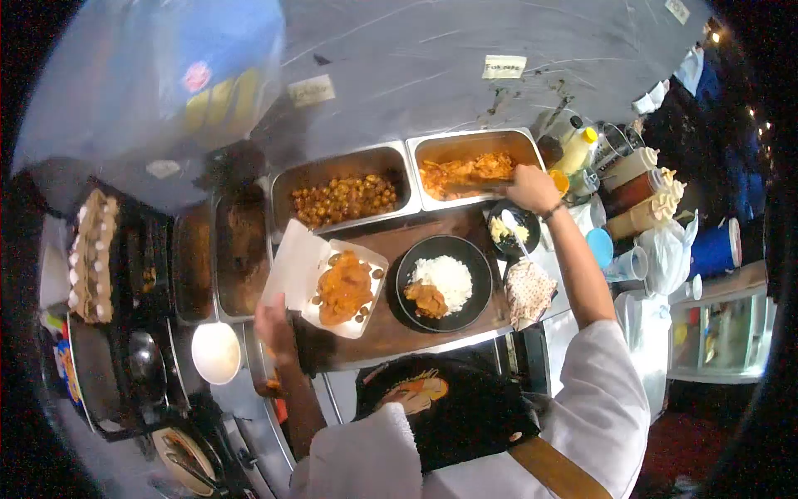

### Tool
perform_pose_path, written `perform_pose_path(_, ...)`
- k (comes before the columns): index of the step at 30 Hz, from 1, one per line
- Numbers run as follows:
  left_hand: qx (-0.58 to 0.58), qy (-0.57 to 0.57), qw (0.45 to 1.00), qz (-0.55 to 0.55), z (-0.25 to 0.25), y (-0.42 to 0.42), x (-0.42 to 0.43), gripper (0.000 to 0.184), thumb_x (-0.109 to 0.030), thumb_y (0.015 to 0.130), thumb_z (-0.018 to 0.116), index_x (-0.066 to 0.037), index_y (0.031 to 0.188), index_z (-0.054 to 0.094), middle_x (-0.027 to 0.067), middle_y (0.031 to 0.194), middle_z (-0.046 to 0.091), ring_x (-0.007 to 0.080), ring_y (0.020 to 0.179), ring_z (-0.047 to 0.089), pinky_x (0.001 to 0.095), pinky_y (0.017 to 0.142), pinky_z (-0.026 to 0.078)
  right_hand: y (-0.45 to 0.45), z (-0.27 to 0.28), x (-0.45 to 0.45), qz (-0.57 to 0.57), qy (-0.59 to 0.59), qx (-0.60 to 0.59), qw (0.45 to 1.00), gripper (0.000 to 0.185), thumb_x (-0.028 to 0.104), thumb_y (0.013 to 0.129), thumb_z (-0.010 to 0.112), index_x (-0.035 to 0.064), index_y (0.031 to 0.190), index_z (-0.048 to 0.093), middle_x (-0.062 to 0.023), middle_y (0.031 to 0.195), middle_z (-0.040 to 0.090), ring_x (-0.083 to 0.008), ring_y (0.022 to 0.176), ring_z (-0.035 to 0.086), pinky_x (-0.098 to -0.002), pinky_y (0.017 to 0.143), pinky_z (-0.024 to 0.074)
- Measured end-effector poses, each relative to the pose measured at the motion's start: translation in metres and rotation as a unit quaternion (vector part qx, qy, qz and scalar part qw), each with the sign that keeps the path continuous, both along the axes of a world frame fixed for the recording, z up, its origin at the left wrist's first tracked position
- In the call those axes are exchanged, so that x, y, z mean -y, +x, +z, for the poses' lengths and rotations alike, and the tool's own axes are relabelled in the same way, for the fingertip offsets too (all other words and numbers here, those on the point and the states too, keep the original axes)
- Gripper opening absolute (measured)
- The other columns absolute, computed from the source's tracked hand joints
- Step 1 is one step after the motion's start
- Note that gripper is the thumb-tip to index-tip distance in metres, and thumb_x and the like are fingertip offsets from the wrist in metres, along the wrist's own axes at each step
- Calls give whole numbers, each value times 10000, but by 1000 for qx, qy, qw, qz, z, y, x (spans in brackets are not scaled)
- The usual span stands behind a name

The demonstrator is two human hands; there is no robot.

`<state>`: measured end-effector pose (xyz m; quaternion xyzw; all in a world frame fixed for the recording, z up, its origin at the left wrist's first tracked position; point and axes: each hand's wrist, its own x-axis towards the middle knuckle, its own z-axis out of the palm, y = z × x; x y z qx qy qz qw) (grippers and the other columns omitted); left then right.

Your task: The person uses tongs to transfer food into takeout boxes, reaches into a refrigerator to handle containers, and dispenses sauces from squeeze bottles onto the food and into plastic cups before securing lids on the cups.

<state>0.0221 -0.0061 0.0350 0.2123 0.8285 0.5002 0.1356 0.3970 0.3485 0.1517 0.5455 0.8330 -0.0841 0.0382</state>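
Observation:
My right hand (532, 190) is closed around a dark serving utensil (478, 188) that reaches into a steel pan of red-orange sauced food (465, 170); the utensil's exact kind is unclear. My left hand (273, 324), somewhat blurred, is at the lower left edge of an open white takeaway box (370, 287); its grip cannot be made out. Inside the box lies orange saucy food (343, 287) with small brown pieces around it. Beside the box, a black bowl (401, 283) holds white rice (445, 280) and a brown saucy portion (426, 300).
Another steel pan (407, 179) holds small round brown pieces. A small black bowl (532, 218) with a spoon and a patterned cloth (529, 291) lie at the right. Sauce bottles (636, 166) crowd behind. Far left are egg trays (96, 258) and a white bowl (216, 353).

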Motion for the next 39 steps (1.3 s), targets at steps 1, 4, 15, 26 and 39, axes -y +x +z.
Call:
perform_pose_path(1,-5,2,1000,-9,5,8,-3,382,-114,805,661,28,1145,560,94,1007,636,139,840,574,279,739,466,-5,-14,-13,8,-19,13,1000,365,329,753,606,-14,854,677,-236,872,657,-373,832,653,-445,746,527)
perform_pose_path(4,-84,193,977,37,31,32,-2,545,-56,791,635,-32,1286,409,156,1218,500,245,1045,483,374,909,408,-22,-48,-42,32,-46,8,998,327,295,747,590,2,859,682,-220,902,663,-361,847,656,-436,753,531)
perform_pose_path(15,-213,343,912,-78,51,42,-9,550,1,767,576,2,1259,331,189,1180,488,291,1043,476,422,963,356,3,-39,10,-92,26,-67,993,358,338,688,677,6,820,686,-227,853,660,-354,820,656,-429,740,528)
perform_pose_path(26,-36,278,895,-346,24,92,-26,499,-20,811,590,19,1238,334,162,1151,483,254,1045,479,385,962,370,29,-73,47,-243,-48,-372,895,235,294,795,702,64,837,721,-30,602,606,-119,505,527,-292,500,428)
perform_pose_path(39,88,84,622,-773,-3,317,-29,505,-99,815,663,-46,1264,437,104,1085,582,197,1004,559,331,867,444,210,21,259,-379,-32,-656,652,166,208,813,681,42,811,696,28,552,503,-45,458,397,-215,417,275)
